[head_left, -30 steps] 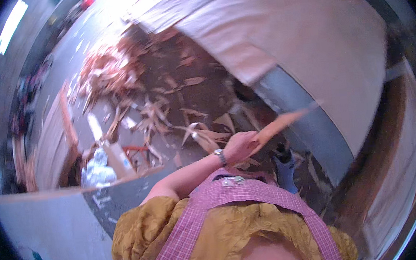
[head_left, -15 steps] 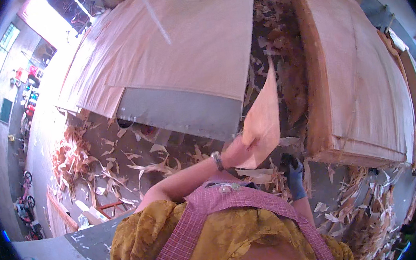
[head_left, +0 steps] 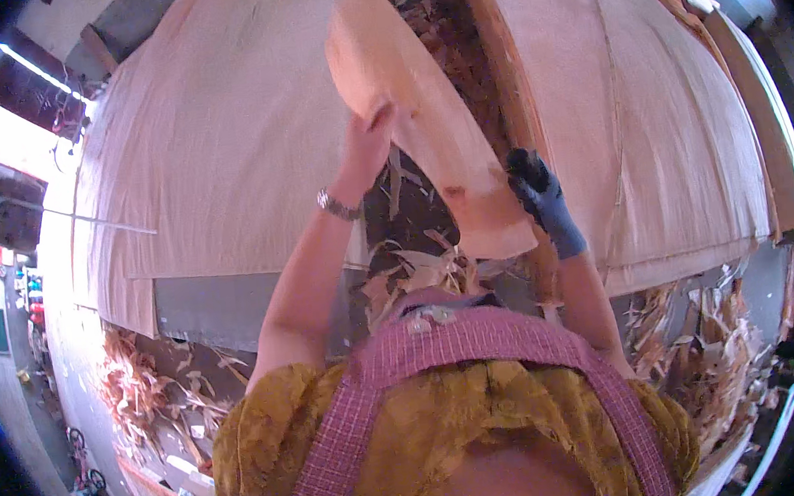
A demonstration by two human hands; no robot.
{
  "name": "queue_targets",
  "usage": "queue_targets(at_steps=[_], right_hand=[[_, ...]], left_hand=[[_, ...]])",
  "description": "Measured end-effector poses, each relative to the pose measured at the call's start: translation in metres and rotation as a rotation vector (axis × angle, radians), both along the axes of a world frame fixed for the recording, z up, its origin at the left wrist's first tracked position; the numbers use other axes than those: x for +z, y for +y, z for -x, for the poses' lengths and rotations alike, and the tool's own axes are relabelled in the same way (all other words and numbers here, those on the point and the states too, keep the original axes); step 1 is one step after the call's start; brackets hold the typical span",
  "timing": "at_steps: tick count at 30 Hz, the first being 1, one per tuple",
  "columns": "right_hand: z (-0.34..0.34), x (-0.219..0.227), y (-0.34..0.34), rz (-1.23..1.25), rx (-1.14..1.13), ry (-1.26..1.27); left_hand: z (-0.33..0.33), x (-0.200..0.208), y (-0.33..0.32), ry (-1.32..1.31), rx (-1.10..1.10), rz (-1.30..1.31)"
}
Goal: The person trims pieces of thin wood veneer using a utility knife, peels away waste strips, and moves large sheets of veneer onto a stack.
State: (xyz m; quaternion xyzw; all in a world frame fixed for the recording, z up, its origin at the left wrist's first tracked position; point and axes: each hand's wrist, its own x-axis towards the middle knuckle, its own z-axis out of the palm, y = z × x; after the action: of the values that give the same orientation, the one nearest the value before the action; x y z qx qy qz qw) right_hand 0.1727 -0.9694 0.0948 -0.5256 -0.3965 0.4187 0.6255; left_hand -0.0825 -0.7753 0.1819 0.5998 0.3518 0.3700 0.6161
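Observation:
A long, thin sheet of wood veneer [head_left: 440, 140], pale orange with brown knots, hangs slantwise in front of me over the gap between two large stacks. My bare left hand [head_left: 371, 144], with a metal-banded watch [head_left: 337, 204] on the wrist, is closed on its left edge. At the sheet's lower right edge is my right hand [head_left: 540, 200], in a blue-grey glove with black fingers. Those fingers are curled; whether they pinch the sheet or hold something else is hidden.
A wide veneer stack [head_left: 218, 150] lies to the left, a grey board [head_left: 204, 307] showing at its near edge. Another thick veneer stack [head_left: 661, 130] stands on the right. Torn veneer scraps [head_left: 134, 375] litter the floor on both sides and fill the gap.
My left hand has carried the veneer sheet forward and to the left, turning it. My right hand has risen from low beside the right stack to the sheet's edge. The view has shifted.

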Motion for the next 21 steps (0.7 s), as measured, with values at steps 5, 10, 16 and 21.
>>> queue_targets(at_steps=[5, 10, 16, 21], right_hand=[[-0.059, 0.028, 0.094, 0.201, 0.179, -0.093], [-0.121, 0.012, 0.223, 0.12, 0.147, -0.617], [-0.203, -0.003, 0.432, -0.077, 0.154, -1.061], [-0.217, 0.021, 0.584, -0.125, 0.366, -1.15]], left_hand=[[-0.052, -0.016, 0.106, -0.024, 0.155, -0.16], [-0.076, 0.015, 0.182, -0.184, 0.282, 0.123], [-0.078, -0.025, 0.323, -0.223, 0.637, 0.205], [-0.053, -0.075, 0.367, -0.173, 0.753, 0.343]])
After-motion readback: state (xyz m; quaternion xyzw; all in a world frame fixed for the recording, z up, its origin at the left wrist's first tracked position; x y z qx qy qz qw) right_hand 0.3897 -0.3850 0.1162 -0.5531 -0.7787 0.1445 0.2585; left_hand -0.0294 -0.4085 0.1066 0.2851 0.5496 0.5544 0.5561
